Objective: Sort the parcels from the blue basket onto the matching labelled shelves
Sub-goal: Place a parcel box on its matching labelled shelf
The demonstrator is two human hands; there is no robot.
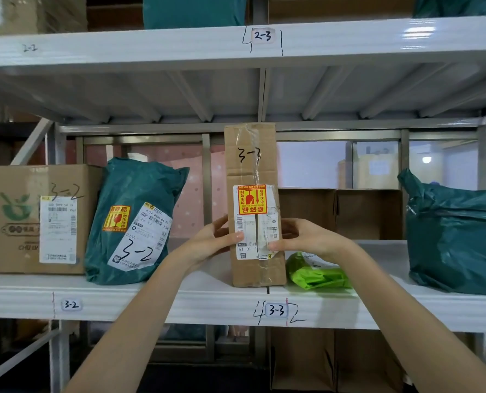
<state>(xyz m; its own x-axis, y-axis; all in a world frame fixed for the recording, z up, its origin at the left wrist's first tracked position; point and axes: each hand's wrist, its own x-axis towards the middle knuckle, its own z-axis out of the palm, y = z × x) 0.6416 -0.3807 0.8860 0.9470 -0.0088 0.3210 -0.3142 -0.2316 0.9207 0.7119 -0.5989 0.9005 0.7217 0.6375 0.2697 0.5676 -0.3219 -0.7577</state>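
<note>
A tall brown cardboard parcel (253,199) stands upright on the white shelf (179,303), just above the "3-3" label (276,310). It bears a handwritten "3-" mark whose last digit is unclear, and an upside-down red and yellow fragile sticker. My left hand (219,236) grips its left side, thumb on the front. My right hand (298,236) grips its right side the same way. The blue basket is out of view.
Left of it, above the "3-2" label (71,304), stand a brown box (37,219) and a teal bag (134,222), both marked 3-2. A green bag (315,270) lies right of the parcel, and a large teal bag (457,236) sits farther right. The shelf above carries a "2-3" label (262,36).
</note>
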